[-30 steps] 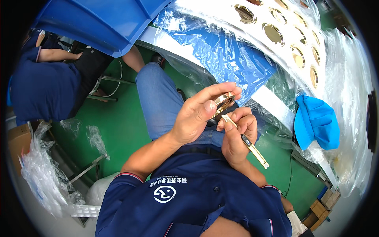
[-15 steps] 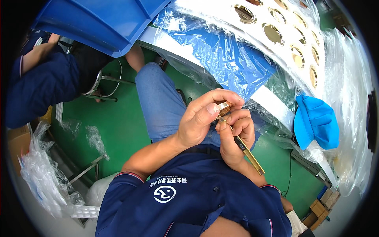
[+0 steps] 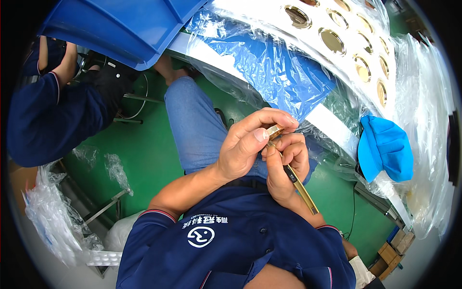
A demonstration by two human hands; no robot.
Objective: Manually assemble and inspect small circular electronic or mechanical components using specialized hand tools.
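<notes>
At frame centre, the left hand [image 3: 245,149] pinches a small gold disc [image 3: 275,130]; the right hand [image 3: 285,164] grips a slim tool [image 3: 299,187] against it — work seemingly midway. Beyond, upper right, a white tray [image 3: 269,19] holds more discs — many likely remain.

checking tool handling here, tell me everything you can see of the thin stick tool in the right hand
The tool is a slim, straight rod, black along its upper part and brass or gold coloured toward its lower end, apparently metal. The right hand grips it like a pen, so it slants from the fingers down toward the person's right, its free end over the dark blue shirt. Its upper tip is hidden among the fingers, near a small gold-coloured round piece pinched by the left hand; whether they touch cannot be told.
</notes>
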